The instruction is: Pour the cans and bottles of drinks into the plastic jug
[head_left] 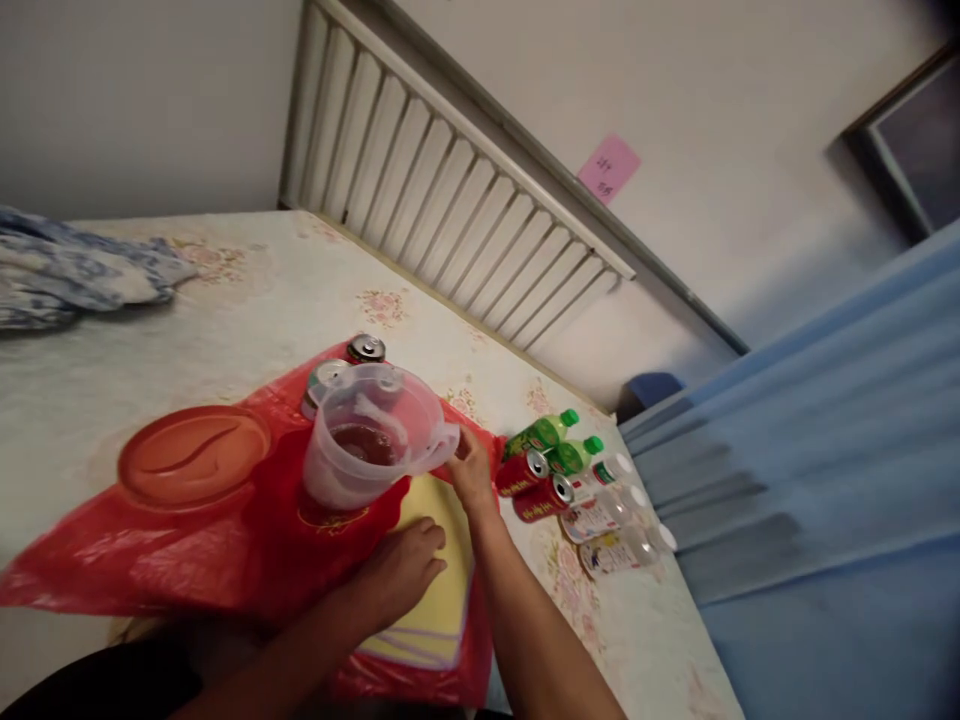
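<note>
A translucent plastic pitcher (334, 480) with some brown liquid inside stands left of centre on a red plastic sheet (187, 570). My right hand (472, 472) grips its handle on the right side. In front of the pitcher, my left hand (409, 565) hangs over or rests on a folded yellow cloth (439, 615) with purple edging. The left fingers are loosely bent and apart, with nothing visible in them. Behind the pitcher stand a dark can (366, 349) and a pale can (319, 385), partly hidden by it.
A round orange-red lid or dish (195, 455) lies at the left. Two red cans (544, 500), green-capped bottles (574, 457) and several clear bottles (619, 550) are grouped at the right. Beyond the floral-covered table (285, 265) are a radiator (450, 170) and a blue curtain (810, 480).
</note>
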Tool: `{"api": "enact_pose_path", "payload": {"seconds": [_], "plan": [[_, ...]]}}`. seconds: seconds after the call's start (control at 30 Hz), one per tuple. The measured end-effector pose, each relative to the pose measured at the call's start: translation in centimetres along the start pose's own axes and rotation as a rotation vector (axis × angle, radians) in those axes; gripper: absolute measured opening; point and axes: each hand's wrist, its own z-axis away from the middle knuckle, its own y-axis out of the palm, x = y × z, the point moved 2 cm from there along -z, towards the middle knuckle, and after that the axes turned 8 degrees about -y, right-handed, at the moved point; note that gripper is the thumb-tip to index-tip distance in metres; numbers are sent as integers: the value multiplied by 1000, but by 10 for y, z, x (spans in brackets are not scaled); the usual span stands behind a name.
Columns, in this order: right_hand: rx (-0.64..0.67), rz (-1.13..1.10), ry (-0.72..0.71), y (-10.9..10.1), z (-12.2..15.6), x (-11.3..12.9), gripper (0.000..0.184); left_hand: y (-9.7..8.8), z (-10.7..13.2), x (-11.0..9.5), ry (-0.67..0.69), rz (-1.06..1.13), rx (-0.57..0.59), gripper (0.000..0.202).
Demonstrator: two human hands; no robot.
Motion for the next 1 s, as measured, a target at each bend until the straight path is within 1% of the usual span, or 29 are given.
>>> {"api": "enact_pose_path", "payload": {"seconds": [0.07, 0.13, 0.2, 0.23, 0.3, 0.33, 0.4, 0.43, 0.5, 0.6, 0.87, 1.0], "plan": [[-61, -81, 47, -24, 30, -9, 38, 2, -1, 2, 16, 2, -6, 12], [-235, -106, 73, -53, 63, -21, 39, 2, -2, 2, 17, -1, -5, 11], [-419, -29, 95, -84, 92, -35, 36, 1, -3, 1, 22, -11, 1, 11], [-535, 35, 116, -99, 103, -43, 36, 0, -3, 1, 25, -18, 4, 11], [-709, 172, 164, -128, 117, -58, 43, -2, -2, -1, 30, -30, 5, 10], [-760, 233, 190, -140, 119, -65, 49, -2, -2, -1, 32, -33, 4, 10], [-773, 281, 211, -157, 115, -77, 60, -3, -2, -1, 37, -33, 4, 10], [-757, 282, 212, -163, 111, -82, 64, -2, -2, 0, 41, -33, 4, 10], [-712, 260, 205, -169, 101, -88, 69, -1, -3, 1, 44, -34, 5, 10], [-668, 249, 208, -169, 89, -94, 72, 1, -4, 2, 43, -32, 3, 10], [-651, 309, 279, -164, 78, -105, 57, -2, -3, -1, 34, -35, 8, 10], [-675, 329, 289, -162, 83, -99, 53, -1, -3, 1, 35, -39, 1, 10]]}}
